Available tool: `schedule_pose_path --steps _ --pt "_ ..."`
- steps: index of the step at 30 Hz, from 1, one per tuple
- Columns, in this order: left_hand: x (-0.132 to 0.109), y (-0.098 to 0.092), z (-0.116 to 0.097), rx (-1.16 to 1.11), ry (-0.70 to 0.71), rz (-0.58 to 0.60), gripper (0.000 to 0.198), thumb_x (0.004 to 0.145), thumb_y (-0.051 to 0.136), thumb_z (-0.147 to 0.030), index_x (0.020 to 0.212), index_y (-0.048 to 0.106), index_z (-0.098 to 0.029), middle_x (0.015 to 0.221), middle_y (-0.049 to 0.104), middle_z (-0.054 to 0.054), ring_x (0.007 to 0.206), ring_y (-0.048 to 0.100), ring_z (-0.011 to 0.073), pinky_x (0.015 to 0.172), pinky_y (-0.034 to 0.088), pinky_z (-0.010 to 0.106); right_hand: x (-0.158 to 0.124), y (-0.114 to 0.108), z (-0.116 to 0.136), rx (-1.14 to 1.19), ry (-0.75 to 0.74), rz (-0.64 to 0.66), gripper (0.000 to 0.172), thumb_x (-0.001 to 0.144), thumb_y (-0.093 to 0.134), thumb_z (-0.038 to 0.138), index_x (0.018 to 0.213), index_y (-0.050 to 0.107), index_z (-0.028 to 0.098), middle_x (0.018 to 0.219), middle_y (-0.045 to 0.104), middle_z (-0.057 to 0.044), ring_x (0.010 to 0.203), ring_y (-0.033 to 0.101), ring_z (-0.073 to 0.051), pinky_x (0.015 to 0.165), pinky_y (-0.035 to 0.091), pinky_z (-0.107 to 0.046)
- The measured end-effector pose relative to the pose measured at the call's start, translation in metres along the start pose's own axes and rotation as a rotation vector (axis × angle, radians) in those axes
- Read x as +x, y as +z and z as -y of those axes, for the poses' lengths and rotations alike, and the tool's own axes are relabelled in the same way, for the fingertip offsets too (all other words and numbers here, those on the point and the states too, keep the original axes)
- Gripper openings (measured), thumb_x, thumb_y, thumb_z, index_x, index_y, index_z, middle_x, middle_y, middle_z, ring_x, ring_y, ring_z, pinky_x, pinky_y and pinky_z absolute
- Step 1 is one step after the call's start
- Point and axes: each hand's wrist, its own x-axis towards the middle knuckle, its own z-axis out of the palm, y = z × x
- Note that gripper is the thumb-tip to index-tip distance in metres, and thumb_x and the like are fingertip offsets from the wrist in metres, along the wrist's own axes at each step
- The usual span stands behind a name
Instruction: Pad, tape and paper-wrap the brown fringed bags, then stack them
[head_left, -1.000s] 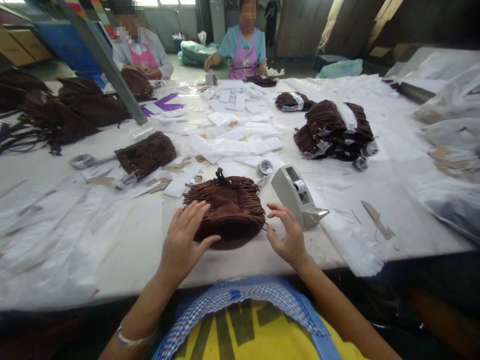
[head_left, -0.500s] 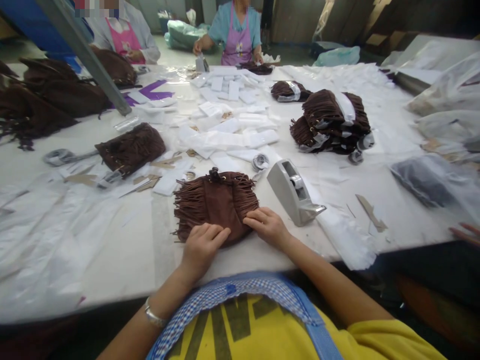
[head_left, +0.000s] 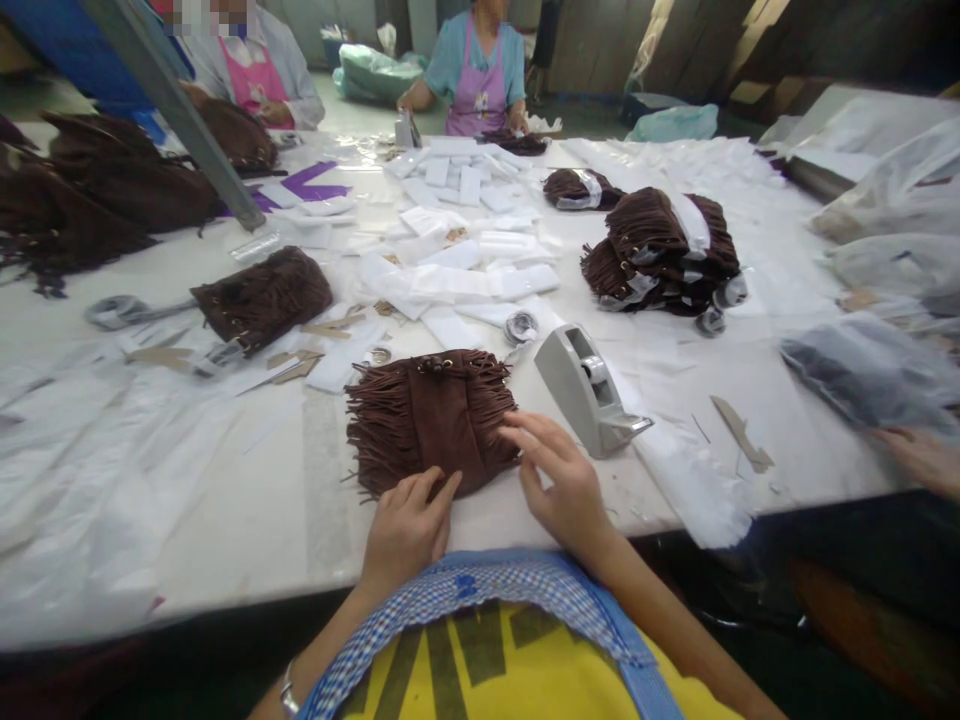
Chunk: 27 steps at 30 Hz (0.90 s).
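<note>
A brown fringed bag [head_left: 442, 410] lies flat on the white table [head_left: 255, 510] in front of me, its knotted cord and metal rings at the far edge. My left hand [head_left: 409, 520] rests at the bag's near edge, fingers bent and slightly apart, the fingertips touching it. At the right-hand fringe, my right hand [head_left: 559, 475] has its fingers spread, fingertips at the strands and the palm off the bag. A grey tape dispenser [head_left: 589, 390] stands just right of the bag.
Wrapped brown bags [head_left: 667, 250] are piled at the right back. Another fringed bag [head_left: 262, 300] lies left. White packets [head_left: 457, 260] cover the middle. A co-worker's hand [head_left: 919, 455] touches a plastic-wrapped item [head_left: 862, 375] at the right. Two people stand across the table.
My right hand has loosened and opened at the bag's right side. My left hand has shifted slightly down toward me. The co-worker's hand at the right has moved in onto the plastic-wrapped item.
</note>
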Motion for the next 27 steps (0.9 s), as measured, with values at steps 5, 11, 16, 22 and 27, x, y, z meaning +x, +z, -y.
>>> schedule_pose_path --steps 5,11,16,22,27 --pt "0.013 -0.033 0.001 -0.071 -0.011 -0.090 0.016 0.092 0.055 -0.023 0.094 0.071 -0.021 0.091 0.075 0.003 0.075 0.066 0.0177 0.087 0.044 0.039 0.017 0.058 0.010 -0.129 -0.190 0.243 0.046 0.096 0.050 0.027 0.142 0.050 0.018 0.152 0.044 -0.010 0.144 0.033 -0.027 0.120 0.023 -0.053" --pt "0.052 -0.022 0.017 -0.093 0.021 -0.101 0.038 0.097 0.045 -0.019 0.132 0.058 -0.019 0.135 0.062 0.010 0.124 0.057 0.0239 0.106 0.041 0.042 0.009 0.074 0.009 -0.224 -0.121 0.316 0.055 0.096 0.049 0.027 0.148 0.041 0.011 0.157 0.032 -0.016 0.148 0.025 -0.029 0.118 0.028 -0.050" --pt "0.034 0.013 0.022 0.042 0.028 0.065 0.054 0.096 0.048 -0.035 0.148 0.042 -0.019 0.153 0.042 0.013 0.140 0.040 0.0301 0.113 0.031 0.053 -0.014 0.051 0.017 -0.238 -0.046 0.373 0.061 0.090 0.058 0.031 0.146 0.045 0.011 0.155 0.034 -0.021 0.142 0.037 -0.035 0.112 0.039 -0.051" --pt "0.001 0.018 0.011 0.078 0.071 0.013 0.058 0.092 0.053 -0.032 0.148 0.043 -0.021 0.153 0.043 0.012 0.141 0.039 0.0281 0.120 0.017 0.049 -0.006 0.019 0.024 -0.092 -0.024 0.354 0.034 0.092 0.055 0.020 0.123 0.067 0.020 0.123 0.069 -0.014 0.106 0.068 -0.027 0.094 0.054 -0.043" --pt "0.003 0.022 0.007 -0.125 -0.033 -0.093 0.044 0.091 0.053 -0.028 0.134 0.058 -0.020 0.142 0.056 0.010 0.135 0.048 0.0276 0.120 0.022 0.049 0.028 0.046 0.033 0.441 -0.003 0.205 0.020 0.096 0.052 0.023 0.103 0.071 0.022 0.097 0.075 -0.005 0.090 0.070 -0.017 0.086 0.055 -0.030"
